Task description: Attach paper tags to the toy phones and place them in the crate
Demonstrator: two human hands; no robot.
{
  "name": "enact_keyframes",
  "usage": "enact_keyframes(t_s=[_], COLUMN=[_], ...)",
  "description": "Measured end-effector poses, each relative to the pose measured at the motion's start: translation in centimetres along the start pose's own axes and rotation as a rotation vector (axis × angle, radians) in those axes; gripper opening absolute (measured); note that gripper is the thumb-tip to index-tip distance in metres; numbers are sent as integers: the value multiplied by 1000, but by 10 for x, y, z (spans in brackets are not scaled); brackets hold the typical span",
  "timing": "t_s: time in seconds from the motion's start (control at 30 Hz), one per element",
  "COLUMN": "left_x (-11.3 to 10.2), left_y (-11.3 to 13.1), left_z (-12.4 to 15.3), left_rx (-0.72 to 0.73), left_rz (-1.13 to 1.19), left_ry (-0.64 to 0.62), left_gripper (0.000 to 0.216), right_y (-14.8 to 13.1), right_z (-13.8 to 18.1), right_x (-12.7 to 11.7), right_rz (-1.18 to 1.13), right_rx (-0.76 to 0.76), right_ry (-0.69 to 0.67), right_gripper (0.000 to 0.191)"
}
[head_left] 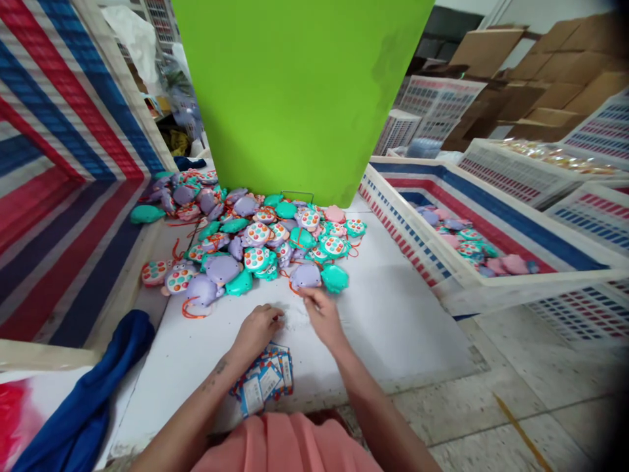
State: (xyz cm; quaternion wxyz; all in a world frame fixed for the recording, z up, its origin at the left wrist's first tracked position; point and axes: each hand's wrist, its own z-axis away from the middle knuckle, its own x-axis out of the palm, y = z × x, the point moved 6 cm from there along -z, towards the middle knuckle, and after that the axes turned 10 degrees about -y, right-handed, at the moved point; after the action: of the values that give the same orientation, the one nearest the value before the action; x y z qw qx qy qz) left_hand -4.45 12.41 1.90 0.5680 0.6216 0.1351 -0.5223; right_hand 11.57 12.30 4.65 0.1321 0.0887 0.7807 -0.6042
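Observation:
A heap of small animal-shaped plastic toys in purple, teal and pink lies on the white table, with orange cord loops on many and round coloured bumps on some. At its near edge, my right hand is closed, its fingertips pinching the lower edge of a purple toy beside its orange cord. To the left, my left hand hovers low over the table with curled fingers; whatever they may hold is hidden. Below it, near my body, blue printed cards with white labels lie in a loose pile.
A tall green panel rises behind the heap. On the right, a white crate with a striped lining contains more toys. A striped-lined crate tips toward the table at left, with blue cloth beside it. Cardboard boxes stack at the back right.

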Motion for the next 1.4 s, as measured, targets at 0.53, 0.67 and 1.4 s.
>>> enact_keyframes(t_s=[0.53, 0.67, 1.4], left_x=[7, 4, -5], left_y=[-2, -4, -4], left_z=[-8, -9, -6], left_rx=[63, 42, 78], left_rz=[15, 20, 22], left_ry=[34, 66, 140], left_gripper=[17, 20, 17], right_y=[28, 28, 24], right_z=[10, 11, 11], right_x=[47, 47, 50], right_rz=[-179, -118, 41], right_rx=[21, -20, -79], right_ry=[-207, -213, -210], right_gripper=[25, 27, 24])
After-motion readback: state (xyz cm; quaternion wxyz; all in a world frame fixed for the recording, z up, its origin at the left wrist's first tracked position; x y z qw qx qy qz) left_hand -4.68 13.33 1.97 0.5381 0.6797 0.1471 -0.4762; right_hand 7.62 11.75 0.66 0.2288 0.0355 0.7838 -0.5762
